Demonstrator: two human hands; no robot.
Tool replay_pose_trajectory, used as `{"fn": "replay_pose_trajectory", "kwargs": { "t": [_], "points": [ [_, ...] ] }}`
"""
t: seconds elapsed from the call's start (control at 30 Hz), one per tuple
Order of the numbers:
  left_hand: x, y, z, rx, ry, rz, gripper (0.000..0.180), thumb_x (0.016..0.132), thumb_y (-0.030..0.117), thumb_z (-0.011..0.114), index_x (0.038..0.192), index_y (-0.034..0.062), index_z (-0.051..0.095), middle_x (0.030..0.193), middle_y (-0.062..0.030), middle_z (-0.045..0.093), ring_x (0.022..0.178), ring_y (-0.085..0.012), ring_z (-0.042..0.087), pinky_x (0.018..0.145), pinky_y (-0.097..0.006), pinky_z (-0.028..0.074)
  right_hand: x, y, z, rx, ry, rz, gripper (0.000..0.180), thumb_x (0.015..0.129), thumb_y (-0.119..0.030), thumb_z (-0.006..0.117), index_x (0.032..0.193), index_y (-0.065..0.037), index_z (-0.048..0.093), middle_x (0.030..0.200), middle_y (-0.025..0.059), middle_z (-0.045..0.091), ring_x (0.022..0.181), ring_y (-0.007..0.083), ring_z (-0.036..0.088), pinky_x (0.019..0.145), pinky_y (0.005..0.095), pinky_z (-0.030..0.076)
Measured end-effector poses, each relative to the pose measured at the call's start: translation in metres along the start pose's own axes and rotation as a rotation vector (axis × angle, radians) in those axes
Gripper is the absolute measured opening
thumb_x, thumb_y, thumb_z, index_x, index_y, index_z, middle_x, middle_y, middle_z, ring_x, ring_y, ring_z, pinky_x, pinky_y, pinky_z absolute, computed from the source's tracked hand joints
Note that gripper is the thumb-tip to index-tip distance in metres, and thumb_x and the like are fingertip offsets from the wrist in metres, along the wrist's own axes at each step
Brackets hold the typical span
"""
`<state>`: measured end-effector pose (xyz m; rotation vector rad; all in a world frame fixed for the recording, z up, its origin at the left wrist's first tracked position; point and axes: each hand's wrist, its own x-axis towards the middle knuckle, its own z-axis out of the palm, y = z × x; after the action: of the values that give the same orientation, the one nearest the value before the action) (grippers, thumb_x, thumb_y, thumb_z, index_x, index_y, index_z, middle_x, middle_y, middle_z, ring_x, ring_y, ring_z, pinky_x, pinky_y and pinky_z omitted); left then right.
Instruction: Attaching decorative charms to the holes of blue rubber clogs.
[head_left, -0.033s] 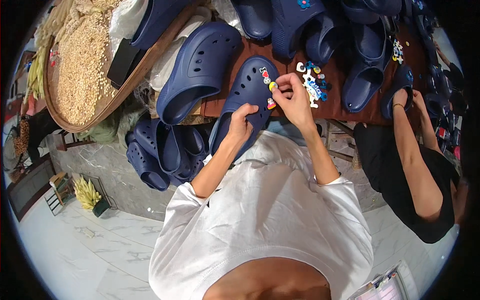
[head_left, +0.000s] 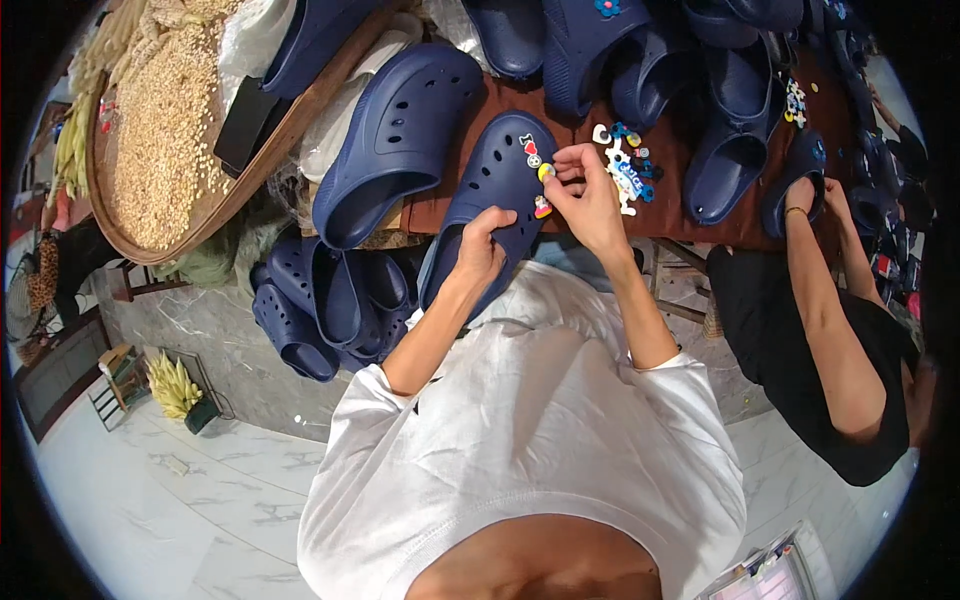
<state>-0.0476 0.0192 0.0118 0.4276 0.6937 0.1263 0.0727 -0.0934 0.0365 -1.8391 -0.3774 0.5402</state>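
Note:
A navy clog (head_left: 485,195) with round holes lies tilted before me, its toe pointing away and its heel near my shirt. My left hand (head_left: 483,246) is closed on its opening, thumb on top and fingers out of sight inside. On the clog's right side, my right hand (head_left: 592,203) pinches a round yellow shoe charm (head_left: 545,172) against the upper. Above that charm sit a red heart charm (head_left: 531,147) and a round black-and-white charm (head_left: 534,161); a red-and-yellow figure charm (head_left: 542,207) is below. Loose charms (head_left: 627,172) lie on the brown cloth beside my right hand.
Another navy clog (head_left: 410,120) stands left of mine, with several more behind. A round basket (head_left: 130,243) of grain holds a black phone (head_left: 250,130). Several clogs (head_left: 335,300) hang or lie below the table edge. At right, a co-worker's hand (head_left: 800,195) reaches into a clog.

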Motion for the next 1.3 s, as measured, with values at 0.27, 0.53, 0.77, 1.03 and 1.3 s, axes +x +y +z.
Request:
{"fn": "replay_pose_trajectory", "kwargs": {
  "t": [0.27,0.53,0.77,1.03,1.3],
  "points": [
    [0.000,0.003,-0.002,0.036,-0.027,-0.025,0.035,0.078,0.002,0.056,0.111,-0.0095,0.059,0.108,-0.0147,0.065,0.098,-0.0245,0.065,0.095,-0.036,0.051,0.000,-0.002,-0.003,-0.222,-0.030,-0.111,0.022,0.083,-0.007,0.068,0.100,0.001,0.056,0.093,0.0091,0.063,0.078,0.0153,0.064,0.070,0.0294,0.054],
    [0.001,-0.001,-0.008,0.012,-0.076,-0.013,0.035,0.078,0.003,0.056,0.110,-0.0098,0.060,0.110,-0.0154,0.065,0.101,-0.0241,0.064,0.095,-0.036,0.051,0.013,0.001,-0.014,-0.054,-0.166,0.032,0.018,0.084,-0.008,0.072,0.093,0.000,0.060,0.082,0.0032,0.064,0.072,0.0078,0.060,0.067,0.0230,0.051],
    [0.008,-0.007,-0.026,0.054,-0.128,-0.031,0.040,0.075,0.002,0.054,0.113,-0.0095,0.060,0.111,-0.0160,0.065,0.101,-0.0247,0.064,0.094,-0.035,0.050,0.034,0.015,-0.022,0.062,-0.294,0.158,0.035,0.075,-0.012,0.082,0.100,0.000,0.060,0.093,0.0074,0.065,0.080,0.0095,0.061,0.071,0.0250,0.051],
    [0.010,-0.007,-0.032,0.047,-0.175,-0.040,0.046,0.073,0.002,0.053,0.118,-0.0090,0.057,0.111,-0.0154,0.066,0.101,-0.0253,0.064,0.094,-0.035,0.050,0.043,0.020,-0.023,0.176,-0.354,0.192,0.073,0.073,-0.014,0.085,0.131,0.004,0.045,0.117,0.0157,0.062,0.106,0.0199,0.061,0.091,0.0336,0.053],
    [0.012,-0.007,-0.031,0.024,-0.197,-0.041,0.048,0.072,0.003,0.053,0.118,-0.0085,0.057,0.109,-0.0149,0.066,0.097,-0.0253,0.065,0.092,-0.035,0.050,0.045,0.023,-0.020,0.185,-0.436,0.231,0.066,0.079,-0.012,0.080,0.133,0.001,0.045,0.121,0.0145,0.060,0.112,0.0211,0.058,0.099,0.0346,0.047]
  ]
}}
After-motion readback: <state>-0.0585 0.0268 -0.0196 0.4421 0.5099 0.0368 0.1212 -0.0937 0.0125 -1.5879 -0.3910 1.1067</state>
